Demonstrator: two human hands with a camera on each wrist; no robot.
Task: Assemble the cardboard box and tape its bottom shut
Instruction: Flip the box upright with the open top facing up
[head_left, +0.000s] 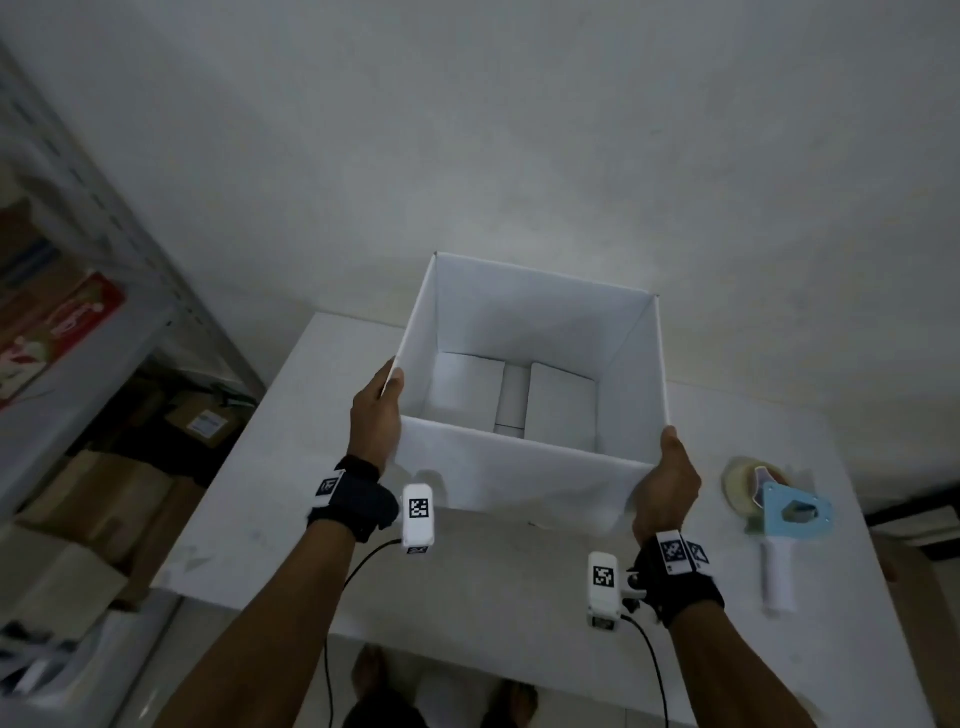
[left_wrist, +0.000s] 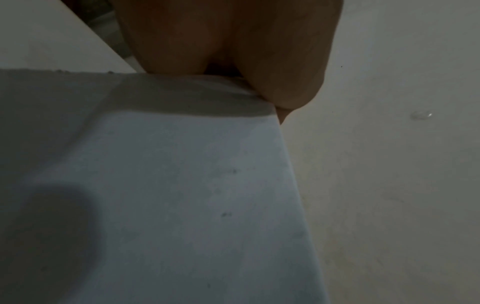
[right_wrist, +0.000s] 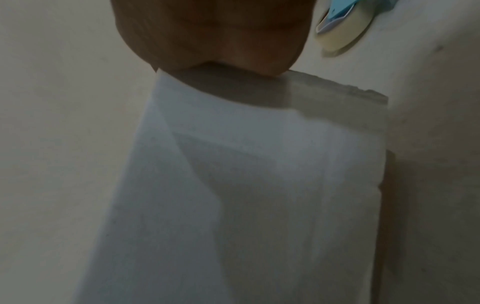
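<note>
A white cardboard box (head_left: 519, 478) stands open-topped over the white table (head_left: 270, 467), squared into shape. Inside, two bottom flaps lie folded in with a gap between them. My left hand (head_left: 382, 410) grips the box's near left corner, thumb at the rim. My right hand (head_left: 667, 478) grips the near right corner. In the left wrist view the left hand (left_wrist: 233, 47) sits at the top edge of a box wall (left_wrist: 168, 195). In the right wrist view the right hand (right_wrist: 213, 39) holds the box wall (right_wrist: 246, 195) the same way. A blue tape dispenser (head_left: 779, 519) lies to the right.
The tape dispenser (right_wrist: 340, 26) with its roll lies on the table just right of my right hand. A metal shelf (head_left: 78, 338) with cartons stands at the left. A plain wall (head_left: 519, 130) is behind the table. My feet show below the table's near edge.
</note>
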